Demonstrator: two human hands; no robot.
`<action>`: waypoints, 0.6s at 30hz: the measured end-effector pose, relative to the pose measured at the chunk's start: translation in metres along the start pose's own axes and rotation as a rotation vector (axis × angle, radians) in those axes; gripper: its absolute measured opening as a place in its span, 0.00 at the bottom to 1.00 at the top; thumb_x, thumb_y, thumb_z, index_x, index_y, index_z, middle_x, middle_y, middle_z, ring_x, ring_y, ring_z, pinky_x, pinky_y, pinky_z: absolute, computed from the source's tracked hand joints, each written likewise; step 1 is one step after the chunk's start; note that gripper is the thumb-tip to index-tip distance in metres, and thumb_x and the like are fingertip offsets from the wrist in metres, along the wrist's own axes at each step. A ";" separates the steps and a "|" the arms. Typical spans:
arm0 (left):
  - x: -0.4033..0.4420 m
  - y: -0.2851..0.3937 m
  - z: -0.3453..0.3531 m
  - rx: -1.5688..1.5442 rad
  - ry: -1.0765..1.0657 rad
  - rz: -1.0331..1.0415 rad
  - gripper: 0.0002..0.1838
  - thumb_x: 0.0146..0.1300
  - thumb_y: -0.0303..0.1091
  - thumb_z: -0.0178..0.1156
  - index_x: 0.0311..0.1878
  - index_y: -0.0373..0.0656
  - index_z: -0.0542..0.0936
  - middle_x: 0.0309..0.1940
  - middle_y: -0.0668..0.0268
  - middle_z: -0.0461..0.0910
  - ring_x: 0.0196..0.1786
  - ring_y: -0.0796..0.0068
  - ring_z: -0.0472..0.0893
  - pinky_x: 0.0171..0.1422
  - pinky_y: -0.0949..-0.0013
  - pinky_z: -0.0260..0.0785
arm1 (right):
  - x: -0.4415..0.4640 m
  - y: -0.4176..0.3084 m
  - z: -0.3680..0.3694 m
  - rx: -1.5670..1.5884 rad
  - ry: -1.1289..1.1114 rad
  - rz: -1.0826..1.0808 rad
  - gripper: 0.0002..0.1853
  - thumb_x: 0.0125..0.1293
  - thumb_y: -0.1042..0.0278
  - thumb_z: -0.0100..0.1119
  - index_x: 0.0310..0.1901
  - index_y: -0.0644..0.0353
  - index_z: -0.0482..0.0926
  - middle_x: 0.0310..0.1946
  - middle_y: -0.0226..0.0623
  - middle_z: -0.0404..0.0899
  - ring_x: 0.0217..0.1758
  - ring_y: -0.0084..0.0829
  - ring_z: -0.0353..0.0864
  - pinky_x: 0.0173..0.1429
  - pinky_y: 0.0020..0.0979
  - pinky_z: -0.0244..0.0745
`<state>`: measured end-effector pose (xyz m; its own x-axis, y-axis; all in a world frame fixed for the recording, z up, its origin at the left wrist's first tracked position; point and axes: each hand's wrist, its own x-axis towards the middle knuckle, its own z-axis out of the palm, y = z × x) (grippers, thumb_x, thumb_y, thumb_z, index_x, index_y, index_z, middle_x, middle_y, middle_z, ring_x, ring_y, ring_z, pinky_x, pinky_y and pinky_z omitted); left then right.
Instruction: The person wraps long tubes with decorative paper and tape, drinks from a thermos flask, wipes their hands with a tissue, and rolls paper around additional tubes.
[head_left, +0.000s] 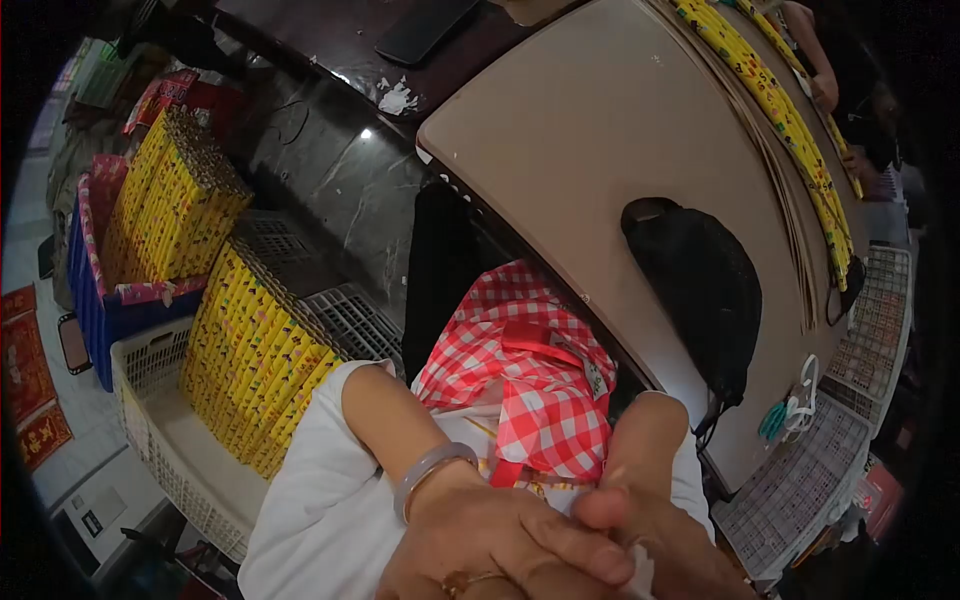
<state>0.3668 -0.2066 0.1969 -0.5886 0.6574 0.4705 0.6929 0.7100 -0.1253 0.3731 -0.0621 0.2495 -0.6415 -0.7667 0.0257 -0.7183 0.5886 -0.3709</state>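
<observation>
Between left hand [490, 540] and right hand [682, 545] shows a white scrap [641, 574].

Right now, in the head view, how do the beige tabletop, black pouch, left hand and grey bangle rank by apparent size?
1. Beige tabletop
2. Black pouch and left hand: too alike to rank, as the hand sits nearer the camera
3. Grey bangle

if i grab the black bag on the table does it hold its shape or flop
The black bag probably flexes, since its surface looks like soft cloth. Its rounded bulge may keep some shape, though its contents and weight can't be told. The cords at its near end could trail or snag.
</observation>
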 end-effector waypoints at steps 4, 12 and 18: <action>-0.008 0.002 0.022 -1.404 -0.117 -0.187 0.10 0.64 0.34 0.44 0.40 0.35 0.68 0.25 0.70 0.71 0.31 0.80 0.72 0.37 0.75 0.67 | -0.010 0.007 0.000 0.028 0.034 0.034 0.09 0.59 0.63 0.49 0.30 0.60 0.68 0.23 0.36 0.72 0.25 0.30 0.72 0.29 0.29 0.66; -0.008 -0.024 0.044 -2.862 -0.279 -0.623 0.14 0.65 0.33 0.44 0.47 0.31 0.67 0.32 0.67 0.71 0.38 0.81 0.71 0.42 0.76 0.65 | 0.005 0.033 0.015 0.022 0.175 0.173 0.09 0.59 0.63 0.48 0.32 0.61 0.68 0.25 0.38 0.73 0.28 0.32 0.72 0.32 0.30 0.66; 0.011 -0.009 0.039 -3.206 0.028 -0.093 0.14 0.66 0.30 0.42 0.48 0.29 0.67 0.33 0.65 0.70 0.39 0.81 0.70 0.43 0.76 0.62 | 0.002 0.025 0.055 0.139 0.186 0.162 0.10 0.60 0.63 0.48 0.33 0.61 0.68 0.27 0.39 0.73 0.30 0.33 0.72 0.34 0.30 0.67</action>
<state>0.3378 -0.1966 0.1693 -0.6226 0.6600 0.4205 -0.7070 -0.7047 0.0592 0.3686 -0.0629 0.1891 -0.7924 -0.5980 0.1207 -0.5671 0.6491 -0.5070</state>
